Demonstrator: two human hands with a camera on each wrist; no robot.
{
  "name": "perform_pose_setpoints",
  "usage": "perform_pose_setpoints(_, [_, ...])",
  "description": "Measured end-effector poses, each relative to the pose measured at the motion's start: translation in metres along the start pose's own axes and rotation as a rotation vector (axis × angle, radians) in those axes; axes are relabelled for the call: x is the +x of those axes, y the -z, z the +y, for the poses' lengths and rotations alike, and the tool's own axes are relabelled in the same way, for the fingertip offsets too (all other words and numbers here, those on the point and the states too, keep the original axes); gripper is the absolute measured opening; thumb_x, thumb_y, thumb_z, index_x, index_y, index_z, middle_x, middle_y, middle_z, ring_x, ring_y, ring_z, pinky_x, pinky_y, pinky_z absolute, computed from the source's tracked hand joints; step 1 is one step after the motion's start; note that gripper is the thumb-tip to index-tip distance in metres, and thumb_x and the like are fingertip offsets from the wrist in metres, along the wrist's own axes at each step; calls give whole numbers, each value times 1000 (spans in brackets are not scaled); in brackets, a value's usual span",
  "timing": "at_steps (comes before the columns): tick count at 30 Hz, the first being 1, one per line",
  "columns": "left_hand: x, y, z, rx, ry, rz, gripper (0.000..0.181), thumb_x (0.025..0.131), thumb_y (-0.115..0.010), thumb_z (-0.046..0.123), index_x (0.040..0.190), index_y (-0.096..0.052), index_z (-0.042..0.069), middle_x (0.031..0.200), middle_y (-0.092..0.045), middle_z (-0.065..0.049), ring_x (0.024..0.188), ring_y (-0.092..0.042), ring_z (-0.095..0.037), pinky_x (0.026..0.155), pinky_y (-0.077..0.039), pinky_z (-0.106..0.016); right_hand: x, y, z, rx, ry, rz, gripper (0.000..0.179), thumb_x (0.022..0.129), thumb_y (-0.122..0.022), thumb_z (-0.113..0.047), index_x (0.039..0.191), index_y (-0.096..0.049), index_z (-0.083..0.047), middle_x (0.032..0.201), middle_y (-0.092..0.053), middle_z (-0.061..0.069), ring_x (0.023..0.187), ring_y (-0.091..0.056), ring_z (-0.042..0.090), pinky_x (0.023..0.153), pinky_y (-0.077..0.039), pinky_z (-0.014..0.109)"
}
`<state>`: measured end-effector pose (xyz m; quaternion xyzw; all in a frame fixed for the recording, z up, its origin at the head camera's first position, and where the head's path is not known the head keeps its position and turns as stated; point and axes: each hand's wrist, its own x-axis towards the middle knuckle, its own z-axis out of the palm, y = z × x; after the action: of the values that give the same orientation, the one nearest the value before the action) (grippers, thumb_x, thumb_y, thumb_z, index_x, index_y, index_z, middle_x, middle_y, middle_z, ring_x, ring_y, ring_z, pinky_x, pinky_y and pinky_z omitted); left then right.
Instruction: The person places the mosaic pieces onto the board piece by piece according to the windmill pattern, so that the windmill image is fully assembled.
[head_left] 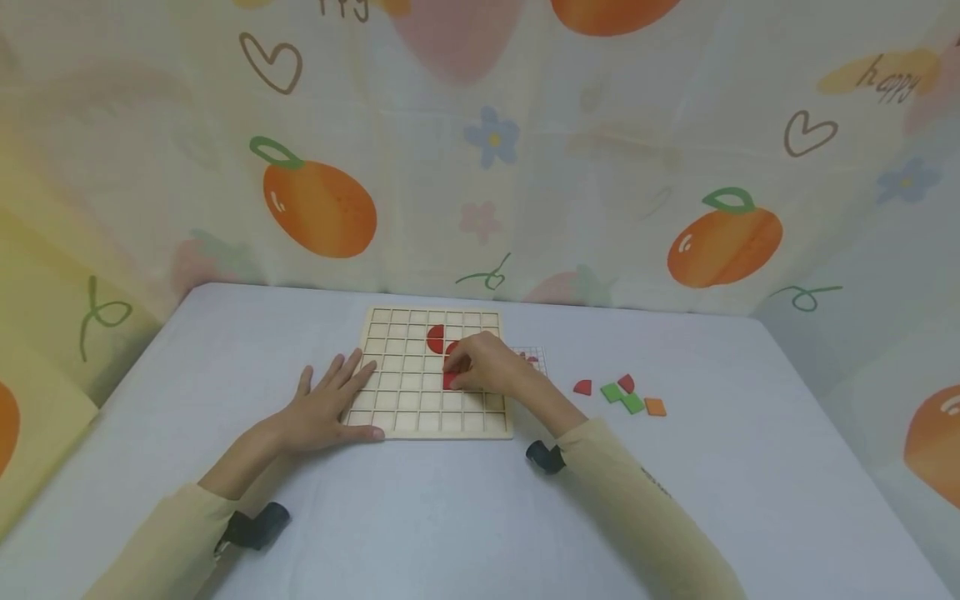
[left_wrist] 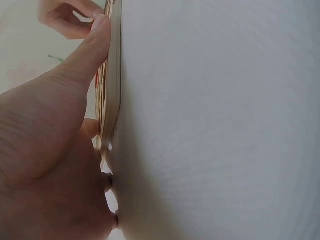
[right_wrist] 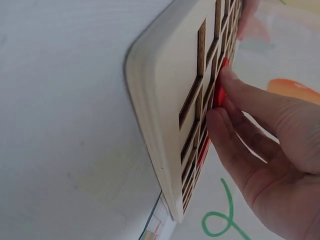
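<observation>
A pale wooden grid board point(head_left: 397, 400) lies on the table, its square cells set between raised ribs. My left hand point(head_left: 318, 417) rests with fingers spread at the board's left edge; the thumb lies on its near left corner. Over the board's right half, my right hand point(head_left: 487, 364) pinches a red tile point(right_wrist: 220, 92) at one of the cells, as the right wrist view shows. Fingers partly cover this tile, so its full outline is hidden. Just beyond are a red quarter-round piece point(head_left: 435, 339) in the board and another red piece point(head_left: 452, 347), partly covered by the hand.
A printed grid card point(head_left: 536, 357) shows beside the board's right edge, partly behind the right hand. Farther right lie loose tiles: red quarter-rounds point(head_left: 582, 387), green squares point(head_left: 633, 403) and an orange square point(head_left: 656, 407). A patterned cloth point(head_left: 600, 167) hangs behind the white table.
</observation>
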<state>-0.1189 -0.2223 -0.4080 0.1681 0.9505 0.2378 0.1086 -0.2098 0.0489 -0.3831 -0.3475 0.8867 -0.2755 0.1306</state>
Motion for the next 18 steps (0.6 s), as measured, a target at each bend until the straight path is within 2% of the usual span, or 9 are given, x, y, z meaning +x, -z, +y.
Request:
perform_pose_setpoints(8, [-1,1,1,2,4,-10,109,80,-68,63,155,-19,2,162,-3,-23,147,2,-47,107,10,-71,-1,-2,-2,-2,-30,10,12,82,-80,-8,93,-76,-7,85,-71,-1,79,-64,10,71,-51,19])
perform_pose_setpoints(18, [-1,2,4,-4,3,-4,108,80,-69,62,155,-20,1,162,-3,-24,147,2,-47,107,10,-71,0,-2,-1,-12,-16,19,15,81,-80,-7,95,-75,-6,83,-71,0,77,-63,10,70,-51,20])
